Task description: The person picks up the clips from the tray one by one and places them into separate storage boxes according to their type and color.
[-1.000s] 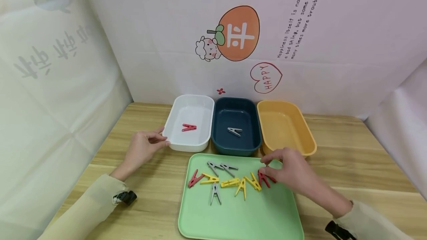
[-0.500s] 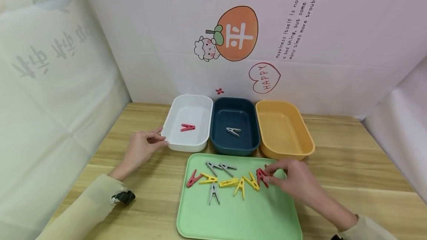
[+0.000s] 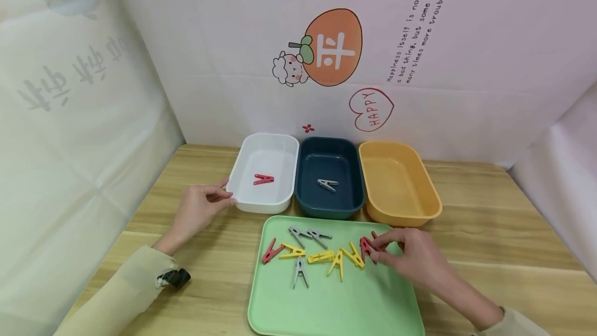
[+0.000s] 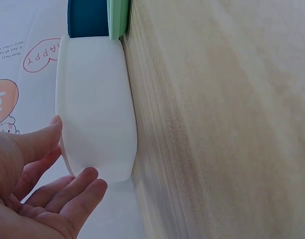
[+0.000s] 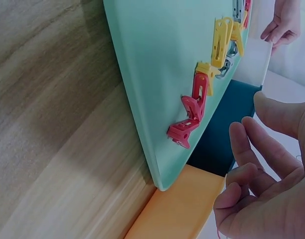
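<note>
My left hand [image 3: 202, 210] holds the front left corner of the white bin [image 4: 95, 99], thumb near the rim and fingers along the side. A red clothespin [image 3: 264, 179] lies in that bin. Over the right part of the green tray [image 3: 336, 305], my right hand [image 3: 412, 253] has its fingertips right at the red clothespins [image 3: 366, 250]. In the right wrist view, thumb and index finger stand slightly apart with nothing visible between them; two red clothespins [image 5: 180, 132] lie together below. Yellow clothespins [image 3: 338, 263] and grey clothespins [image 3: 300, 271] lie along the tray's upper half.
Beside the white bin, a dark blue bin [image 3: 331, 204] contains a grey clothespin [image 3: 328, 184]. A yellow-orange bin [image 3: 401, 180] stands to its right. The bins line up behind the tray on a wooden table [image 3: 503, 232], before a printed cloth [image 3: 233, 40].
My right hand has shifted down and to the right beside the red clothespins, uncovering more of them. The left hand stays at the white bin.
</note>
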The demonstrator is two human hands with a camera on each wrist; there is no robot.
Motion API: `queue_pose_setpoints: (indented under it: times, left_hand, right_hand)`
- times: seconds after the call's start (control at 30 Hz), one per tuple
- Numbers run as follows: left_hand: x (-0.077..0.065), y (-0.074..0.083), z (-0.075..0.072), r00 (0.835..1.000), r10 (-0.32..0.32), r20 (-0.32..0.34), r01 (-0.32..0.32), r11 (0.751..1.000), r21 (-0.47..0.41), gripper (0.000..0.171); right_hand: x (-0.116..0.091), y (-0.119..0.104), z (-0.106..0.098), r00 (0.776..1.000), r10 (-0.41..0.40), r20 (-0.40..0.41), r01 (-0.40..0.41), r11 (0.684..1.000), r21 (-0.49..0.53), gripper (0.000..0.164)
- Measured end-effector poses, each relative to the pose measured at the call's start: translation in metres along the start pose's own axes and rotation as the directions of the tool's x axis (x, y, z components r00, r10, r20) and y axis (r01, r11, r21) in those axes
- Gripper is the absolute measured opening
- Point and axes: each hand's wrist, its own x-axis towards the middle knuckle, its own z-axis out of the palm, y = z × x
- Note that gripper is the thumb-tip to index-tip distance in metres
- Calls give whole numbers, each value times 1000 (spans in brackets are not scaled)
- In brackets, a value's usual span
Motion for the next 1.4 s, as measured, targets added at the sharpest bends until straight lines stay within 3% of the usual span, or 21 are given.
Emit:
queue_pose_setpoints:
  times: [0.87, 1.13, 1.4]
  left_hand:
    - [3, 0, -3, 1000, -1, 8, 1, 1000, 28, 9]
    - [2, 1, -2, 1000, -11, 17, 10, 999, 53, 8]
    - [2, 3, -2, 1000, -12, 23, 12, 1000, 29, 7]
  right_hand:
    - [8, -8, 18, 988, 0, 153, 1, 1000, -7, 21]
    - [14, -9, 25, 985, -89, 150, 98, 994, -51, 21]
    - [19, -8, 32, 993, -41, 109, 55, 991, -123, 26]
